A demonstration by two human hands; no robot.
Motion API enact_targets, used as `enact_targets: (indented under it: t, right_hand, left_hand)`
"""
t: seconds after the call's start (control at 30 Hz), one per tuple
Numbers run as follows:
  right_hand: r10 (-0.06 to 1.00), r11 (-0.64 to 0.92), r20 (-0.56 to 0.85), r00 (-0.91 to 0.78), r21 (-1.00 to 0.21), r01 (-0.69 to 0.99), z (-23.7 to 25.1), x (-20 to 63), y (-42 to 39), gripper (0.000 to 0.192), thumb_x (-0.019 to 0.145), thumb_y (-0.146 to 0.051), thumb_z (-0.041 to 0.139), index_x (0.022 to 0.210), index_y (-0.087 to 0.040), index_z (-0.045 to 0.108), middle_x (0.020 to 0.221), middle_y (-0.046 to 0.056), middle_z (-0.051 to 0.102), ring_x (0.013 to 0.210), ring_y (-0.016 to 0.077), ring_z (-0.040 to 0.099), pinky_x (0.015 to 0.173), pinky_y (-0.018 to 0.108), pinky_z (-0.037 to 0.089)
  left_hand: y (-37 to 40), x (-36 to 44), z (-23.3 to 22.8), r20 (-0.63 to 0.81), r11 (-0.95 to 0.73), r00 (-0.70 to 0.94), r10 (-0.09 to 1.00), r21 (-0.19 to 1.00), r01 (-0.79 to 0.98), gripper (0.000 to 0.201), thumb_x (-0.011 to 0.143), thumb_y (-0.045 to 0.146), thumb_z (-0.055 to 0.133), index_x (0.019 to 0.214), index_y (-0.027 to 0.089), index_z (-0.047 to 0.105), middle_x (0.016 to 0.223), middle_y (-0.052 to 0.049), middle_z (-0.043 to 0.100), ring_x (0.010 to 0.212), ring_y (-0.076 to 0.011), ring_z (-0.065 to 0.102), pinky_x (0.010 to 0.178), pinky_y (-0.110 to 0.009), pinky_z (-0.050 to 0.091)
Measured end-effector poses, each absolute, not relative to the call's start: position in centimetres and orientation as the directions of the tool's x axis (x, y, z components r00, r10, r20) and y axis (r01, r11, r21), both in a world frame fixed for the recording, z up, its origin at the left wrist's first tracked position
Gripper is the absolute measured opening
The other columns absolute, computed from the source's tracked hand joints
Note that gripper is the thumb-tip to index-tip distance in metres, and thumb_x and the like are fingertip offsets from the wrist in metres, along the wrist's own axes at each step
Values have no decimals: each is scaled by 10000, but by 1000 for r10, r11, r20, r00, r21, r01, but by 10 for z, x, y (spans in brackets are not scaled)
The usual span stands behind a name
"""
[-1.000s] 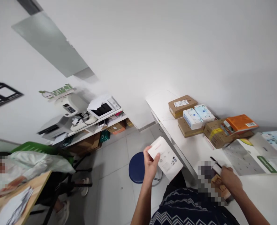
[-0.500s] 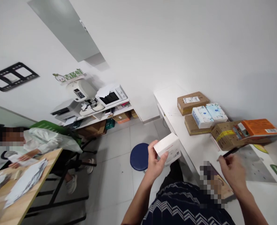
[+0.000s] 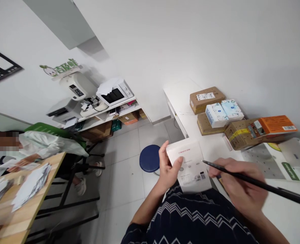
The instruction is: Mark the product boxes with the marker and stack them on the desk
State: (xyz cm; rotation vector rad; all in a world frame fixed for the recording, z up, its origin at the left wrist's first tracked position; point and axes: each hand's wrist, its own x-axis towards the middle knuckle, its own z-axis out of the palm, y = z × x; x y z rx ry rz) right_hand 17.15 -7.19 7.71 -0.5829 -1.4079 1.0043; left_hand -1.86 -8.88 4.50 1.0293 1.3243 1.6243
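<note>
Room: white-walled office with a pale tiled floor and a long white counter [image 3: 185, 101] along the right wall.
Left hand: the left hand [image 3: 168, 167] is closed on a white box [image 3: 189, 166], thumb across its near face and fingers curled behind its left edge, holding it up over the person's lap just beside the counter edge.
Box writing: a short red line of print near the top and small icons with a barcode-like patch lower down; all too small to read.
Right hand: the right hand [image 3: 241, 189] is closed around a thin black pen [image 3: 256, 184], whose tip points at the box's right edge; I cannot tell whether it touches.
Counter load: cardboard parcels [image 3: 207, 99] with white shipping labels, two blue-and-white tissue packs [image 3: 223, 113], and an orange box [image 3: 273, 124] atop another carton; the labels are unreadable.
Floor: a blue round stool [image 3: 150, 157] stands behind the box.
Far wall: green lettering [image 3: 63, 65] on a sign, not legible, above a shelf with a printer [image 3: 63, 113] and a white microwave [image 3: 115, 95].
Left edge: another person in a white sleeve [image 3: 41, 147] sits at a wooden table [image 3: 20, 220] strewn with papers.
</note>
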Motion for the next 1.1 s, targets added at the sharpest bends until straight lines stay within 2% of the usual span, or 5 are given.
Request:
enact_targets:
  t: [0.17,0.37,0.57,0.93,1.1]
  right_hand:
    - [773,606,598,-212,-795,-28,82,147,-53,114,909,-140,568,941,-246,590,809,19,713,720,181,697,647,316,580]
    - [730,682,621,-285,-694,232,76,126,-47,107,943,-173,506,995,-239,573,871,36,740,776,178,729,684,276,591]
    - [717,691,601,-352,-678,250,62,121,-51,81,959,-195,488,966,-236,558,811,14,702,715,164,697,656,259,567]
    - [713,698,625,-319,-676,236,60,121,-48,110,956,-191,502,1027,-239,571,892,40,735,775,182,720,678,267,567]
    - [738,670,589,-330,-696,258,55,119,-48,86,952,-212,507,980,-245,581,813,19,720,673,174,696,610,266,556]
  left_hand:
    - [-82,-19,54,-39,-27,-334,942,981,-191,592,823,493,741,1286,270,447,1021,-28,661,865,-167,641,783,-288,527]
    - [-82,-17,54,-74,38,-222,972,986,-161,606,803,378,761,1300,258,437,955,-2,636,829,-151,599,751,-260,498]
    - [-83,-15,46,16,-44,-234,972,992,-117,599,776,294,738,1295,250,444,1009,-15,617,882,-163,590,803,-279,490]
    - [-83,-12,51,-25,-11,-240,970,989,-147,577,758,263,693,1283,263,453,965,-3,618,846,-169,587,780,-288,483]
    - [-83,-12,54,-15,-14,-246,969,993,-115,560,747,226,674,1263,245,458,922,3,605,804,-159,562,741,-274,472]
